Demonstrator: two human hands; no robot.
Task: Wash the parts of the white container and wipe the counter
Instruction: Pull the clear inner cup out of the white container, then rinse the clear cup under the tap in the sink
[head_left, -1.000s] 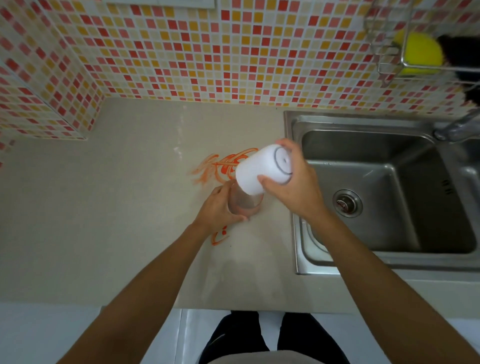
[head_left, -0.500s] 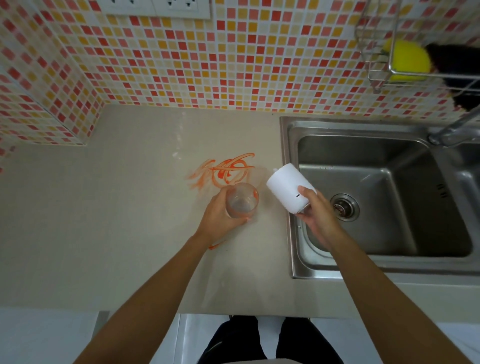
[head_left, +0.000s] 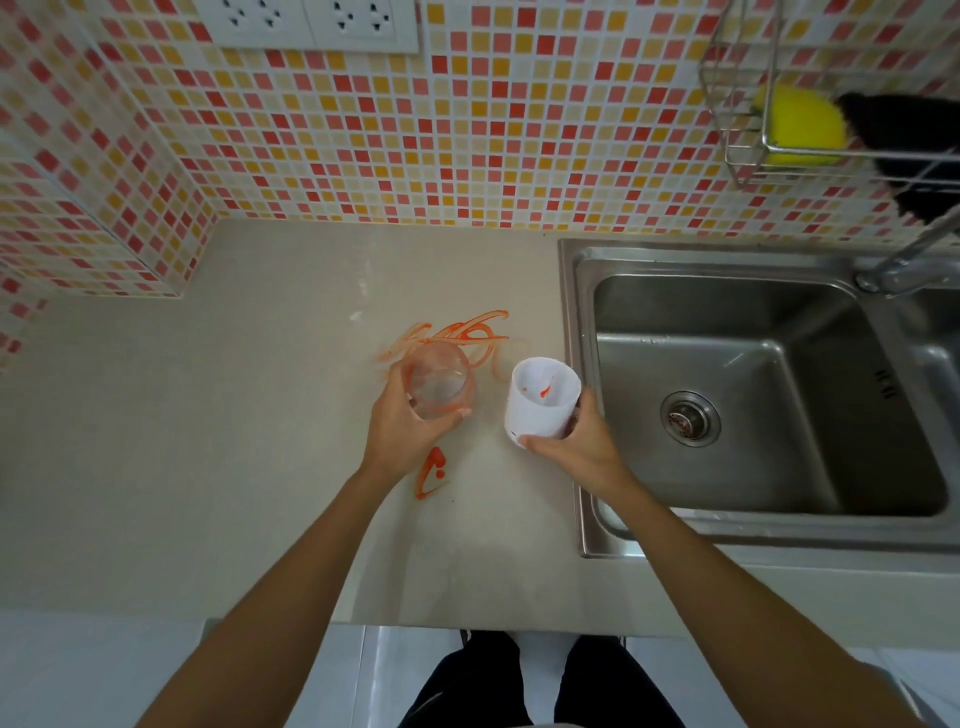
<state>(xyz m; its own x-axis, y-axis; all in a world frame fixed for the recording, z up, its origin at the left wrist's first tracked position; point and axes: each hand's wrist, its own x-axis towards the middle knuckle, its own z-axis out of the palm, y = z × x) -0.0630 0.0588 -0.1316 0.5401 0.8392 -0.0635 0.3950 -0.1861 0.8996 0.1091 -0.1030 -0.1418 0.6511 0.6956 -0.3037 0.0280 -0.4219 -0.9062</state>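
Head camera looks down on a beige counter (head_left: 208, 415) with a steel sink (head_left: 587, 364) set into its right side and a mosaic-tiled wall (head_left: 467, 156) of red, orange and cream squares at the far edge. The left hand (head_left: 402, 431) is wrapped around a clear inner cup (head_left: 439, 387), fingers curled round its side, mouth turned up toward the camera; its rim and wall carry an orange tint. The right hand (head_left: 576, 444) is clamped on the white container (head_left: 540, 402), thumb along the near side and fingers round the right side, its open mouth tilted up so the inside shows, with small orange-red smears on the inner wall. The two pieces sit apart, side by side, the white one just left of the sink's rim. Whether either rests on the counter or is held just above it cannot be told. Orange sauce streaks (head_left: 467, 332) loop across the counter just beyond the clear cup, and a smaller orange smear (head_left: 431, 473) lies nearer, beside the left wrist. In the sink basin the drain (head_left: 690, 418) is visible, and a tap (head_left: 909, 260) reaches in from the far right. On the wall above hangs a wire rack (head_left: 737, 156) holding a yellow sponge (head_left: 800, 127) and something black. White wall sockets (head_left: 311, 23) sit at the top.
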